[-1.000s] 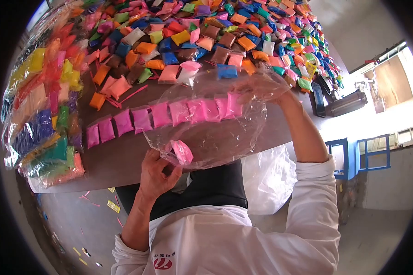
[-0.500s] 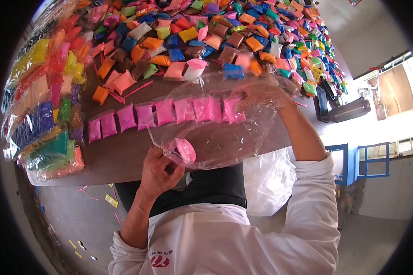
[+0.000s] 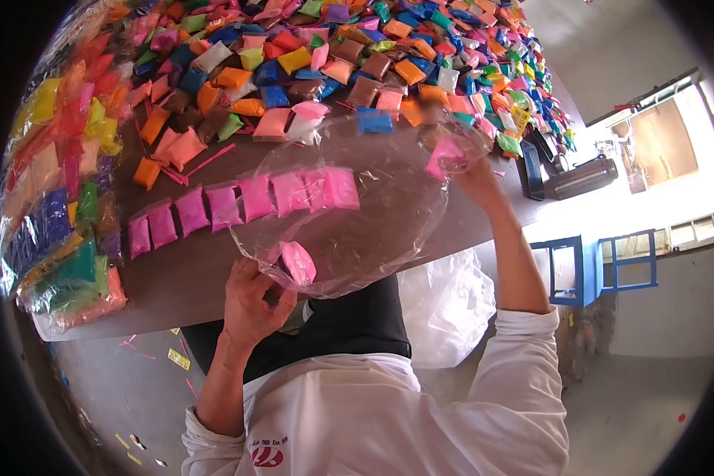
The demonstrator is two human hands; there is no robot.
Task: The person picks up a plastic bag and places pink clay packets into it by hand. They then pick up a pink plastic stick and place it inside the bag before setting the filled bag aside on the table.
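Observation:
My left hand [image 3: 250, 305] grips the near rim of a clear plastic bag [image 3: 373, 230] held open over the brown table's [image 3: 190, 278] edge. One pink packet [image 3: 297, 262] lies inside the bag by that hand. My right hand [image 3: 470, 170] is raised at the bag's far rim and pinches another pink packet [image 3: 444, 153]. A row of several pink packets [image 3: 238, 202] lies on the table, partly seen through the bag.
A big heap of many-coloured packets [image 3: 333, 55] covers the far table. Filled clear bags of sorted packets [image 3: 55, 182] line the left edge. A black flask [image 3: 579, 178] lies at the right end. Below are a white plastic sack [image 3: 444, 305] and blue chairs [image 3: 603, 266].
My right hand has taken the pink packet from the row's right end and lifted it up and right. The row is shorter. The left hand still holds the bag.

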